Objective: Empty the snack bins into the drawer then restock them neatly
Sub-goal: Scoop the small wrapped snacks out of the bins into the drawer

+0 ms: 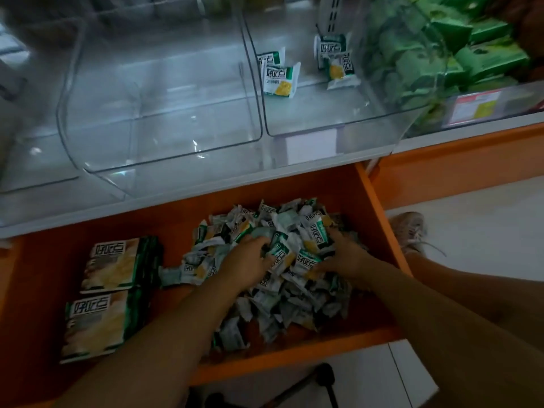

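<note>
With left hand (250,257) and right hand (344,254) curled round snack packets (282,295) heaped in the drawer (379,207) (nearest bins (164,163) nearly bare), could spill slippery ones onto the floor (471,231) if scooping too many at once.

Place: we take this for a shop, at its loose-snack shelving.
Bins: we see clear plastic bins (164,119) standing side by side on a white shelf (147,209).
Label: a red and yellow printed tag (477,108) sits on the front of the right-hand bin; we cannot read it.
Stock: that bin is packed with identical green packets (482,54), and small packets (316,231) of one brand lie in the middle bin and in a heap below.
Drawer: an orange pull-out drawer (379,207) under the shelf holds the heap beside larger bags (112,266) bearing the same printed characters.
Fittings: we notice a slotted metal upright (332,13) behind the bins.
Floor: pale tiles (485,225).
</note>
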### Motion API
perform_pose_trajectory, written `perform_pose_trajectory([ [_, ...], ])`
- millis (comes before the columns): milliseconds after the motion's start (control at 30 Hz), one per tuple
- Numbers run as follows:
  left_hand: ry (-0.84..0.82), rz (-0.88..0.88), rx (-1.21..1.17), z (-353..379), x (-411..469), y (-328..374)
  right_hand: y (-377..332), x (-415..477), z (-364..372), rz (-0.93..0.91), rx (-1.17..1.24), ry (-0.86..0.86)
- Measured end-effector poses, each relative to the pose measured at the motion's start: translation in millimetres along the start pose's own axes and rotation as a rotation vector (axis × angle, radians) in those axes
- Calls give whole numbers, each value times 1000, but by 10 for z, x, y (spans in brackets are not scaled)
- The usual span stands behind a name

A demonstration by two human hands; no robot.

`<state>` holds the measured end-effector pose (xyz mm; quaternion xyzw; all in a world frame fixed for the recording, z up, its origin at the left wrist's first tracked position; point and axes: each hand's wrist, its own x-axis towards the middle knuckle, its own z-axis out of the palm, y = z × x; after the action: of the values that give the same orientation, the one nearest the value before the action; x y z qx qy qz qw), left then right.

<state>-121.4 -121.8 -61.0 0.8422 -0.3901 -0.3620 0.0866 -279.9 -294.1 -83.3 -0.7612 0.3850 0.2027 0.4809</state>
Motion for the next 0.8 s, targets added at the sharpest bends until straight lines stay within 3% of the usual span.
perform_pose_trajectory([
  [133, 117, 189, 76, -492, -206, 306, -284, -284, -383, -75, -141, 152],
  [333, 356, 563, 56, -1557, -618, 1063, -1055, -1047, -1136, -500, -10, 486],
  [433, 476, 644, 102, -2162, -400, 1377, -1477, -1084, -1625, -644, 48, 608],
  [533, 507, 588, 318, -2630, 165, 1568, -1763, -613, -2134, -601, -86, 576],
  [700, 284, 380, 623, -2948, 1089, 1755, -1839, 593, -2535, -402, -106, 464],
  [800, 193, 282, 693, -3038, 1503, 1800, -1857, 1039, -2584, -341, -125, 510],
])
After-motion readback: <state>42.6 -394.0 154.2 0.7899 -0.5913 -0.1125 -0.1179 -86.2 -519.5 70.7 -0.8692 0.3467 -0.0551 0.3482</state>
